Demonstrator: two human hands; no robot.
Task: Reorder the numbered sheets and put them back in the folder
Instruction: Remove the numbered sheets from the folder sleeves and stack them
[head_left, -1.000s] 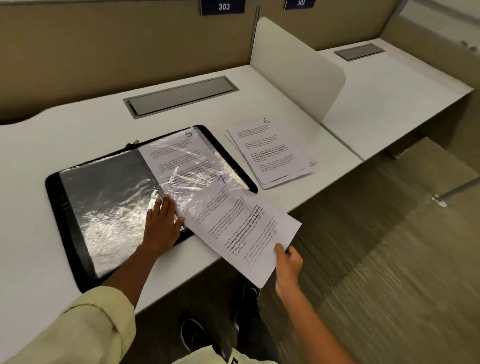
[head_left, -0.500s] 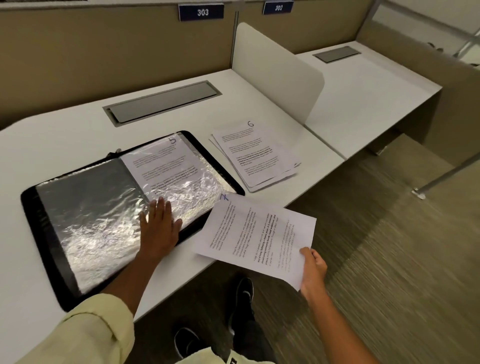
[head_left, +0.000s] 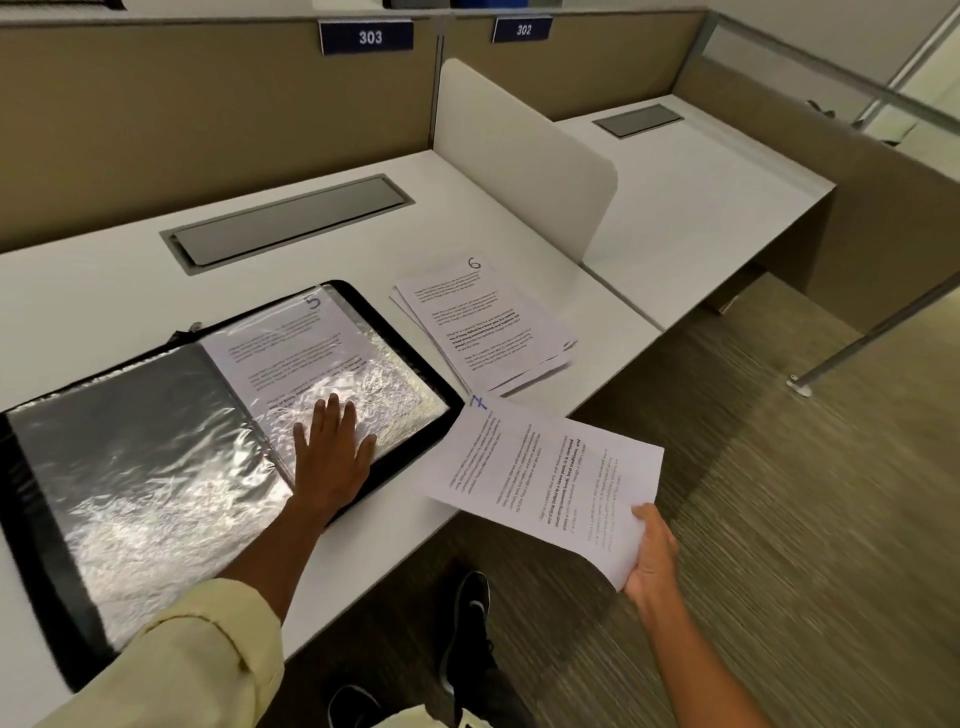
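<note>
Sheet 7 is out of the sleeve and clear of the folder.

A second ago this white printed sheet marked 7 (head_left: 545, 478) lay over the open black zip folder (head_left: 400, 332); now my right hand (head_left: 652, 558) pinches its near corner, holding it off the desk edge. That leaves sheet 5 showing in the crinkled clear sleeve (head_left: 332, 358), which my left hand (head_left: 332, 457) presses flat, fingers straight and spread. The loose stack topped by sheet 6 (head_left: 483, 322) lies beyond, so 6 probably files next.
</note>
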